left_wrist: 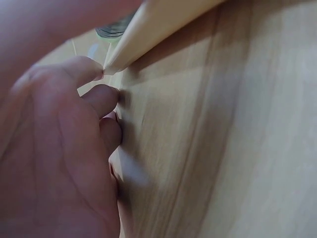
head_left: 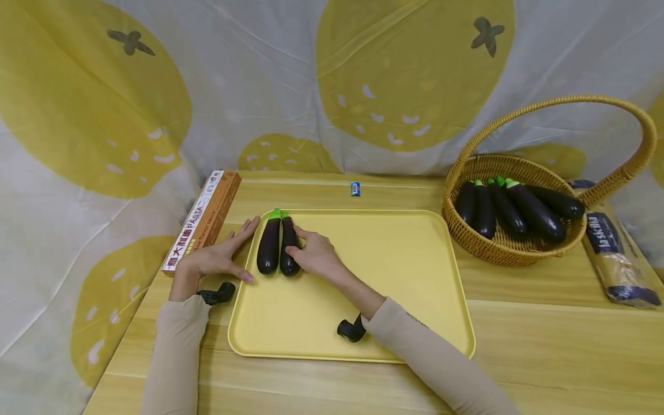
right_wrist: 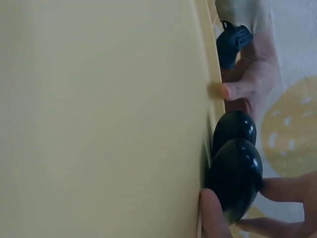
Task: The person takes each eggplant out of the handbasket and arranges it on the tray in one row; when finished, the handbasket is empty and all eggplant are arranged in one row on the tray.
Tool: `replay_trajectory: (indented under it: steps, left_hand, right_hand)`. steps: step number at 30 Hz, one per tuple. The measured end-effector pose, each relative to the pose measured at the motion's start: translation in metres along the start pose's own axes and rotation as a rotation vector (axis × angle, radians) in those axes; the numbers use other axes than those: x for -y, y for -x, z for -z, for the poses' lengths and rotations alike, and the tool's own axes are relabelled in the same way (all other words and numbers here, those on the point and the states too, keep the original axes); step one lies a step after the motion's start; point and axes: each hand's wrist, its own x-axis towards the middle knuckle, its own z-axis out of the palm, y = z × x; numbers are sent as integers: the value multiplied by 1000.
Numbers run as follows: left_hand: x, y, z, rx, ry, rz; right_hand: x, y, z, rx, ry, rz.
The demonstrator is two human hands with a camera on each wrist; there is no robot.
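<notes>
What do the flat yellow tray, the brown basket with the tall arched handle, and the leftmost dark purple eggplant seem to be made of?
Flat yellow rectangular tray: probably plastic, satin; smooth, evenly coloured, raised rim.
Brown arched-handled basket: wicker or a woven imitation, slightly shiny; interlaced strands show.
Leftmost elongated dark purple eggplant: glossy, smooth skin with bright highlights; real or plastic, I can't tell.

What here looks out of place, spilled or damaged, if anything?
Nothing looks spilled or damaged. The one slight oddity is the small blue packet, lying by itself on the table beyond the far edge of the tray. The two eggplants on the tray lie side by side.
</notes>
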Motion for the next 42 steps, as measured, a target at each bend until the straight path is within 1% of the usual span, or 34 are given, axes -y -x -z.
replay_trajectory:
  steps: [5, 11, 16, 25, 29, 32, 35, 39, 42]
  left_hand:
    - [0, 1, 1, 6, 15, -8]
    - [-1, 1, 0, 2, 20, -26]
    - [-1, 1, 0, 5, 30, -18]
    - [1, 1, -1, 3, 39, -13]
    - [0, 1, 0, 3, 45, -10]
    - [0, 1, 0, 2, 46, -3]
    - [-1, 2, 0, 3, 43, -2]
    - [-1, 2, 0, 8, 38, -7]
    - [-1, 2, 0, 9, 27, -8]
  right_hand:
    - [0, 1, 2, 1, 9, 20]
    - [-1, 4, 3, -9, 6, 17]
    - [-1, 4, 3, -4, 22, 17]
    - [-4, 5, 2, -4, 46, 60]
    - [-4, 7, 10, 22, 70, 84]
    - [-6, 10, 24, 47, 105, 130]
    - [-9, 16, 49, 74, 161, 180]
    - [-16, 29, 94, 92, 196, 241]
    - [-23, 44, 133, 69, 180, 270]
